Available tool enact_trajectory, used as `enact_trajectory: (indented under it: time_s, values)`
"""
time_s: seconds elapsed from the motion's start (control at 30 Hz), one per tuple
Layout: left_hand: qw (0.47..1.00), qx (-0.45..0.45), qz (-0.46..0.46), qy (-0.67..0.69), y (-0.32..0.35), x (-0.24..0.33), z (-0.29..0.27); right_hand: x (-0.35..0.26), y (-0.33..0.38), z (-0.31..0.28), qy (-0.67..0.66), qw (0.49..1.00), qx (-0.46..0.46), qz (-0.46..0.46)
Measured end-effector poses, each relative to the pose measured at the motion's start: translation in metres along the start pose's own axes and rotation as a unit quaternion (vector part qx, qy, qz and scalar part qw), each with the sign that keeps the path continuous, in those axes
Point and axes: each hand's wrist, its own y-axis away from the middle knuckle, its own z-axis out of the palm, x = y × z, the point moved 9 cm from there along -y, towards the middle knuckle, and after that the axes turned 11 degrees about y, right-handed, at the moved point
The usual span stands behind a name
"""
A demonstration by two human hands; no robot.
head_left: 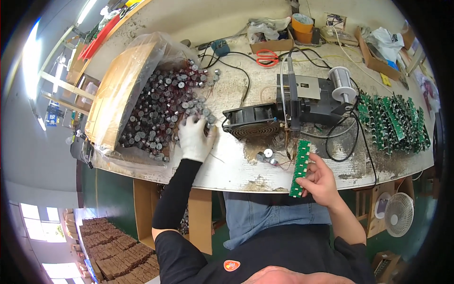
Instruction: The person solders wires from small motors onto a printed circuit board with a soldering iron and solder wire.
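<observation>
My left hand [195,137], in a white glove, reaches into a heap of small round dark and silver parts [163,106] spilling out of a plastic-lined cardboard box [116,92]; its fingers curl among the parts at the heap's near edge. My right hand [321,182], bare, holds a long green circuit board strip [300,166] upright near the table's front edge. One round part with wires [267,155] lies on the table just left of the strip.
A black fan [250,122] and a soldering stand with an iron [302,102] sit mid-table, beside a solder spool [341,78]. Several green boards are stacked at right [392,123]. Red-handled scissors [267,57], tape rolls [302,26] and boxes lie behind. A white floor fan [398,214] stands lower right.
</observation>
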Motion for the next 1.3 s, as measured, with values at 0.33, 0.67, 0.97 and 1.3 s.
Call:
enact_trajectory:
  time_s: [0.33,0.67,0.97,1.3]
  values:
    - [0.986,-0.004,0.013,0.169,0.048,0.02,-0.042,-0.002,-0.001,0.004,0.005,1.0,-0.007,0.011]
    - [0.926,0.018,-0.206,0.315,-0.005,-0.048,-0.041,-0.005,0.003,0.002,0.009,1.0,0.009,0.003]
    - [0.856,0.111,-0.233,0.447,-0.01,-0.066,0.0,-0.003,0.002,0.004,0.006,1.0,0.003,-0.013]
    - [0.67,0.136,-0.275,0.676,0.014,-0.023,-0.028,-0.003,0.003,0.002,0.006,1.0,0.003,-0.013]
